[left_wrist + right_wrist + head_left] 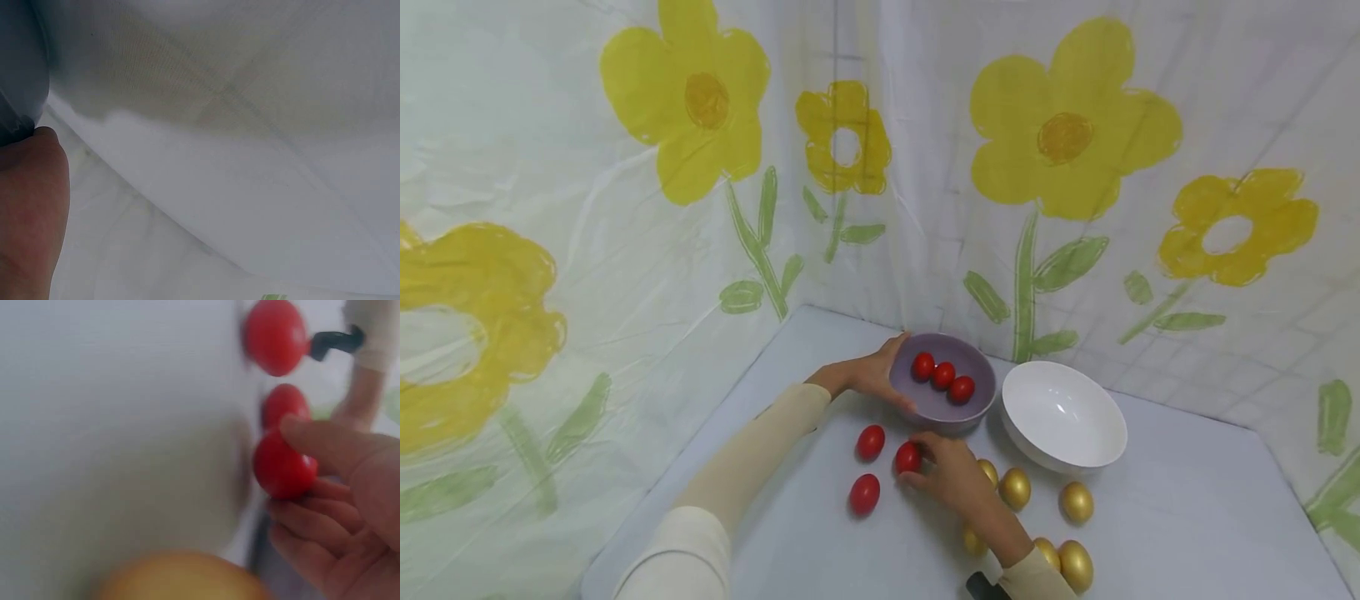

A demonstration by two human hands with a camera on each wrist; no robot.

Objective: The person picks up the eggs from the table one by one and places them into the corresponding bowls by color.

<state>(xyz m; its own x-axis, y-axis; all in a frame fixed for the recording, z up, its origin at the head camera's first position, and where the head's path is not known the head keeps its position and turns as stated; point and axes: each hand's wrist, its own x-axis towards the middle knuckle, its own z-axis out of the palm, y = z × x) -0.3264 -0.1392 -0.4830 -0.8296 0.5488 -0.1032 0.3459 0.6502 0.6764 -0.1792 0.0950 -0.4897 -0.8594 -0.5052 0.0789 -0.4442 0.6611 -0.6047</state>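
My left hand (874,375) holds the left side of a purple bowl (936,410), fingers at the far side and thumb near the front. Inside the bowl lie three red eggs (943,376). Just in front of it, my right hand (953,477) pinches a red egg (284,467) between thumb and fingers, low over the table. Two more red eggs, one farther back (870,442) and one nearer (864,495), lie to the left of that hand. In the left wrist view only part of the left hand (31,212) shows, against the bowl's outside.
A white bowl (1063,417) stands right of the purple one, with nothing in it. Several gold eggs (1077,502) lie on the table (1195,500) to the right, some partly hidden by my right forearm. A flowered curtain (925,167) closes off the back and left.
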